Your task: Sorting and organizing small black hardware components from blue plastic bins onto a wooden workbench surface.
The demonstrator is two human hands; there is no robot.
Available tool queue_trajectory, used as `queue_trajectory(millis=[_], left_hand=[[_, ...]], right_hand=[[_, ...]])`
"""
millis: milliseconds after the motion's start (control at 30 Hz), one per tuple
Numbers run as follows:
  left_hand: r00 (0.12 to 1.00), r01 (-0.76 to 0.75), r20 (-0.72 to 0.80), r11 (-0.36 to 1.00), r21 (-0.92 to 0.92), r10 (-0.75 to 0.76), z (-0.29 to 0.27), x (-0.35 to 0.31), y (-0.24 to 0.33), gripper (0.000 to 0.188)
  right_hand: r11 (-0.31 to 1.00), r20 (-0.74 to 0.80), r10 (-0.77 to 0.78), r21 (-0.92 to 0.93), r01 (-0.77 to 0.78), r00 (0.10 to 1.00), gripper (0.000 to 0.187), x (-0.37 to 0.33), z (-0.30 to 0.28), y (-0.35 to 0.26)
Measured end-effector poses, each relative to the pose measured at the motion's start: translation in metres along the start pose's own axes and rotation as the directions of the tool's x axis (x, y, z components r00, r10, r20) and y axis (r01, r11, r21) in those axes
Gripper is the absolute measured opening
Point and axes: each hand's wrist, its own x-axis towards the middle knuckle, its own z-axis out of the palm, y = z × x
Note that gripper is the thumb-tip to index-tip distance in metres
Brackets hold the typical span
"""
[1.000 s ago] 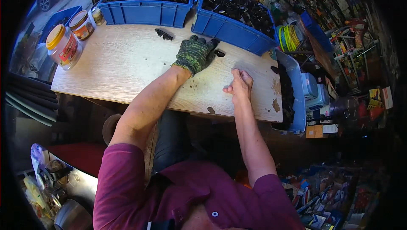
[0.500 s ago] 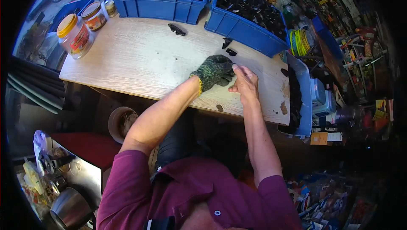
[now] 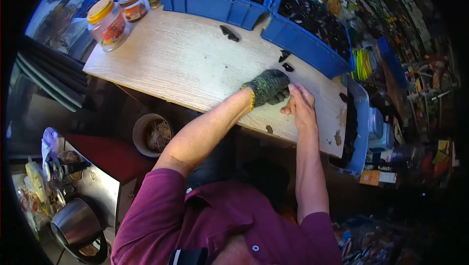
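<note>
A dark green knitted glove with a yellow cuff covers my left hand [image 3: 268, 88], whose fingers are curled in above the table. Against its fingertips, my bare right hand [image 3: 301, 103] pinches with thumb and forefinger. Whatever lies between the two hands is hidden or too small to name. Just beyond them on the table are two small black plastic pieces, a pointed one [image 3: 284, 56] and a squarish one [image 3: 288, 67]. Farther left lies a longer black plastic piece [image 3: 229, 33].
Along the far side of the pale wooden table [image 3: 171, 64] stand two blue crates [image 3: 210, 7] full of black pieces. A yellow-lidded jar [image 3: 110, 28] is at the far left. Another blue bin [image 3: 360, 123] adjoins the right edge. Below the front edge sits a bucket [image 3: 141, 135].
The whole scene has shifted right in the picture as the view turned. My hands stay together at the same part of the table, with little visible change in their grip.
</note>
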Motion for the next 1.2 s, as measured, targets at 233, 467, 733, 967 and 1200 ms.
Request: queue_trajectory(millis=[233, 467, 733, 967, 1200], left_hand=[[0.599, -0.733, 0.378, 0.293, 0.614, 0.706, -0.028, 0.043, -0.039, 0.025], [0.996, -0.059, 0.057, 0.978, -0.199, 0.072, 0.014, -0.001, -0.031, 0.018], [0.848, -0.332, -0.269, 0.853, 0.403, 0.457, 0.023, 0.000, -0.037, 0.014], [0.951, -0.205, -0.233, 0.979, 0.010, 0.202, 0.018, -0.005, -0.028, 0.011], [0.682, -0.150, -0.082, 0.248, 0.957, 0.726, -0.008, -0.028, -0.018, 0.040]], right_hand=[[0.998, 0.050, -0.065, -0.011, 0.066, 0.997, 0.029, -0.002, 0.007, 0.010], [0.989, -0.153, -0.090, 0.100, 0.106, 0.984, 0.019, 0.000, -0.005, 0.025], [0.981, -0.265, -0.105, 0.129, 0.144, 0.959, 0.019, -0.003, 0.011, 0.014], [0.991, -0.119, -0.130, 0.000, 0.131, 0.984, 0.022, -0.005, 0.002, 0.021], [0.988, -0.143, -0.125, 0.073, 0.137, 0.982, 0.026, -0.016, -0.001, 0.025]])
